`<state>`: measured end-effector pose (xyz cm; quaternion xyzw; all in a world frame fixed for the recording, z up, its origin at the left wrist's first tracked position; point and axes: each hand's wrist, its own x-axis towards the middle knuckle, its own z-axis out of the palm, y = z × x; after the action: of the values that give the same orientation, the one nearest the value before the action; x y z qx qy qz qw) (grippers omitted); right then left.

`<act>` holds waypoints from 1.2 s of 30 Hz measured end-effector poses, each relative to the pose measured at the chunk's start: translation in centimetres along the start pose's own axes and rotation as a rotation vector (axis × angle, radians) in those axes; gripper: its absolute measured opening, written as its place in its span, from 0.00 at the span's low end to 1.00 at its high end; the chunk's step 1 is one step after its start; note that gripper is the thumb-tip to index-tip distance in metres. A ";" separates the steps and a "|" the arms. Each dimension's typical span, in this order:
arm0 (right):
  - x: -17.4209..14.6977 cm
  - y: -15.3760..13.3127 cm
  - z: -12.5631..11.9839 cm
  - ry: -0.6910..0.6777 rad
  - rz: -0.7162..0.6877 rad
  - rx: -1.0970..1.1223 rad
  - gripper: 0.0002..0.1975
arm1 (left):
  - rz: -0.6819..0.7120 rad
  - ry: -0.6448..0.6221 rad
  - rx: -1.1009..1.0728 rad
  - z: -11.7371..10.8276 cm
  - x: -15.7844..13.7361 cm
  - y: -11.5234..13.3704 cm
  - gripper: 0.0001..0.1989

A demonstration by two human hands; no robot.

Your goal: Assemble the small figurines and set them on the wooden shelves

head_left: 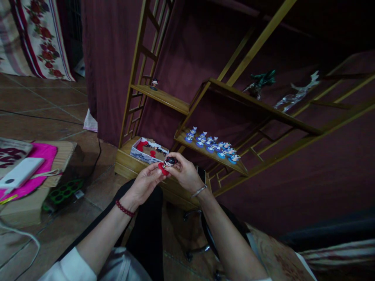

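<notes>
The left hand [145,182] pinches the red piece [163,169] and the right hand [188,174] the dark-haired figurine [170,161], near the open box [143,156]; light, steady fingertips should suit such small parts best.

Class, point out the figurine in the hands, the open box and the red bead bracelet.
Figurine [170,160]: head view, on its dark-haired head.
Open box [143,155]: head view, on its outer side wall.
Red bead bracelet [124,210]: head view, on its middle beads.
</notes>
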<state>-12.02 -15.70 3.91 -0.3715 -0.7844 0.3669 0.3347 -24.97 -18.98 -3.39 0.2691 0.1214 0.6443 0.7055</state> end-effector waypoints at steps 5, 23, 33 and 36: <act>-0.1 -0.1 0.4 0.038 -0.026 -0.071 0.15 | 0.016 0.010 0.014 0.0 -0.2 0.0 0.13; -1.0 0.0 0.8 0.125 -0.071 -0.213 0.15 | 0.022 0.010 0.101 0.3 -0.5 -0.7 0.10; -1.0 -0.3 -0.3 0.080 -0.186 -0.270 0.14 | -0.045 0.003 0.047 0.7 -0.3 -0.7 0.10; -0.8 -0.4 -0.7 0.038 -0.132 -0.186 0.17 | -0.050 0.011 0.020 0.9 0.0 -0.5 0.11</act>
<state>-11.19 -16.34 4.41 -0.3555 -0.8313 0.2625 0.3371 -24.08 -19.21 -2.94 0.2696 0.1382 0.6267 0.7180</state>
